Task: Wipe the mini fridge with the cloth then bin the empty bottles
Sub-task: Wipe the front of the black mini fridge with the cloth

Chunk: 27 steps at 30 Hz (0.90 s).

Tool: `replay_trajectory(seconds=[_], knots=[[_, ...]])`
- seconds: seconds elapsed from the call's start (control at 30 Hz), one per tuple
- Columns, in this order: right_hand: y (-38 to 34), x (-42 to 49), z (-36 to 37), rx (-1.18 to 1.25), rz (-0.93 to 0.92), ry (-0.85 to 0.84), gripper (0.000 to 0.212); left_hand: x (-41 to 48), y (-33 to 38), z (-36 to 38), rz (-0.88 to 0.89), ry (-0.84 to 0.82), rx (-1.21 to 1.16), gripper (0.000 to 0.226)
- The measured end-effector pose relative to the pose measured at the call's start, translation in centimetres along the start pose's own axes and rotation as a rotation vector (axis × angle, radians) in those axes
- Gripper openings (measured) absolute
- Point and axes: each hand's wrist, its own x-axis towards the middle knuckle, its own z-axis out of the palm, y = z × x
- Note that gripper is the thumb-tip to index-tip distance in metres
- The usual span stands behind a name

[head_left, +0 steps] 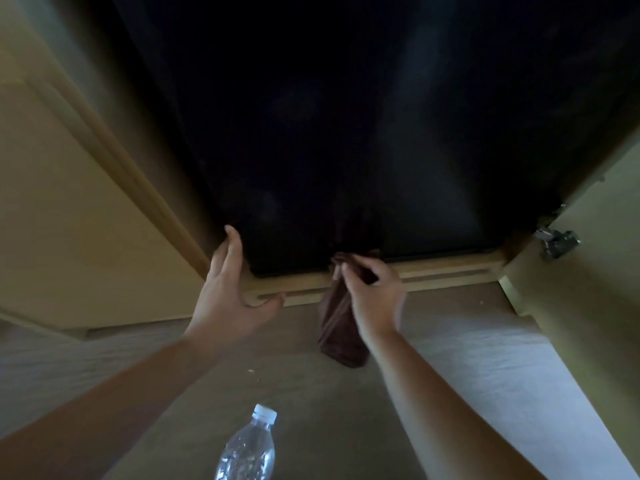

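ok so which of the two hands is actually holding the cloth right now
The right hand: its fingertips pinch the top of the brown cloth, which hangs down. The left hand is spread open against the cabinet frame, holding nothing.

The pale, finely textured carpeted floor (346, 427) fills the lower part of the view and runs up to the light wooden base rail of a cabinet (433, 271), which bounds its far edge. A clear plastic water bottle with a white screw cap (247, 448) lies on the floor near its near edge, a little left of centre, cap pointing toward the rail. A few small pale crumbs (251, 371) sit on the bare floor between the bottle and the rail. Brighter light falls across the floor's right side.
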Motion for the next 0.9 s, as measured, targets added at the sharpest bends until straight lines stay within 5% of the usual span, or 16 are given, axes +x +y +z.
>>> replay_trajectory(seconds=[0.43,0.7,0.9], knots=[[1.9,3.9,-6.1,-0.025,0.073,0.252,0.020,0.1,-0.1,-0.2,0.002,-0.035,0.017,0.112],[1.2,1.7,-1.8,0.084,0.129,0.110,0.013,0.0,2.0,1.4,-0.084,0.045,0.028,0.122],[3.5,7.7,-9.3,0.120,0.163,0.514,0.023,0.2,2.1,1.6,-0.106,0.055,0.081,0.124]])
